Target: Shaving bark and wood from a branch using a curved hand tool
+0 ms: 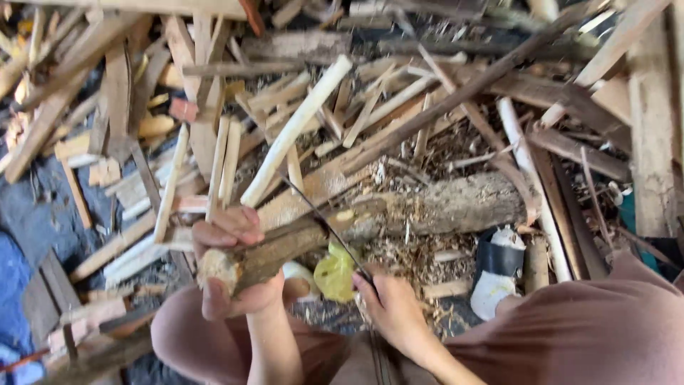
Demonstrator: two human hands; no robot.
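Where the ground shows at all, it is a dark, dusty floor (43, 214) almost buried under split wood: pale sticks and slats (214, 135) lie criss-crossed in every direction, with sawdust and chips (420, 249) heaped around a thick rough log (456, 203) lying crosswise in the middle. Weathered planks (652, 121) stand along the right edge, and a long dark pole (456, 93) slants over the pile. The left hand (231, 267) has its fingers curled tightly around a short piece of branch (278, 253), held just in front of the knees, its far end against the log. The right hand (388, 306) is closed around the handle of a thin dark blade (320, 217), whose edge rests on the branch. A yellow plastic bag (335, 274) lies between the hands, and a black-and-white shoe (496, 271) sits near the log.
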